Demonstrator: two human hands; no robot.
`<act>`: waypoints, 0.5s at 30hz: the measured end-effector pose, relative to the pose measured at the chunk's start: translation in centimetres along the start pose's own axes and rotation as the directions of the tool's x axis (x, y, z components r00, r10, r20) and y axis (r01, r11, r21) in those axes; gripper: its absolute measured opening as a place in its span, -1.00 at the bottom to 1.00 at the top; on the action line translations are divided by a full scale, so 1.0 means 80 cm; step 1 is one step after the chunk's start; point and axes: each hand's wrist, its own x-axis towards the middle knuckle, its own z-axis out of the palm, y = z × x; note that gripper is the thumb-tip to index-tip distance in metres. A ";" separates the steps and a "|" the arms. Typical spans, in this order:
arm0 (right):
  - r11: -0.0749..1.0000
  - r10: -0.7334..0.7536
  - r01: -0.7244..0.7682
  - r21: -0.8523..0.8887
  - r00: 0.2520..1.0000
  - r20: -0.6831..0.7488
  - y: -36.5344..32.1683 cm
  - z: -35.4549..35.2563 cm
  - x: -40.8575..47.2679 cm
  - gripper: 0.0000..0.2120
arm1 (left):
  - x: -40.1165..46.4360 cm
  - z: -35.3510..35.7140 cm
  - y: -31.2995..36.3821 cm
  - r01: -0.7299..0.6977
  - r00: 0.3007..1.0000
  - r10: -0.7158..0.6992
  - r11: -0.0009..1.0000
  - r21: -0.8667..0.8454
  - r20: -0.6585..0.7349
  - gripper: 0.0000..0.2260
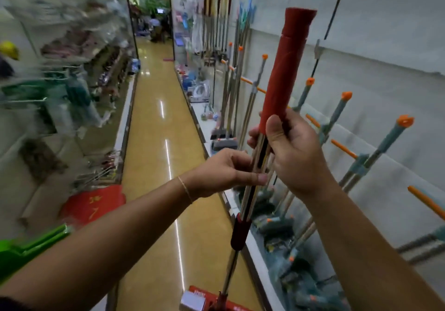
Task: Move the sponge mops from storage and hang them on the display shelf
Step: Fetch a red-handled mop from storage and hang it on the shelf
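Observation:
I hold a sponge mop (pixel 283 77) upright in front of me; it has a long red grip at the top, thin metal rods below it and a dark red collar (pixel 240 231) lower down. My right hand (pixel 292 151) grips the rods just under the red grip. My left hand (pixel 224 173) pinches the rods a little lower. The mop's head is near the bottom edge, mostly out of view. To the right is the display shelf (pixel 385 74) with orange-tipped hooks (pixel 343 148), where several teal mops with orange caps (pixel 395 134) hang.
A shop aisle with a shiny yellow floor (pixel 154 122) runs ahead. Shelves of goods line the left side (pixel 72 69). A red item (pixel 92 204) and a green one (pixel 29 248) sit at lower left. People stand at the aisle's far end (pixel 156 25).

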 end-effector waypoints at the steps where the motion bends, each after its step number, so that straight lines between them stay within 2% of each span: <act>1: 1.000 0.011 -0.012 0.008 1.000 0.027 0.010 0.000 0.018 -0.77 | 0.009 -0.011 -0.002 0.008 0.999 -0.009 1.000 -0.007 -0.032 -0.71; 7: 0.998 0.035 -0.043 0.038 0.982 0.187 0.063 0.012 0.117 -0.64 | 0.045 -0.080 -0.016 0.046 0.974 -0.048 0.999 -0.015 -0.221 -0.75; 10: 0.998 0.036 -0.046 0.035 0.967 0.252 0.088 0.029 0.155 -0.64 | 0.055 -0.116 -0.028 0.077 0.951 -0.076 0.997 -0.009 -0.301 -0.69; 15: 0.998 0.027 -0.045 0.047 0.940 0.339 0.128 0.073 0.222 -0.77 | 0.069 -0.184 -0.047 0.116 0.914 -0.112 0.993 -0.014 -0.391 -0.68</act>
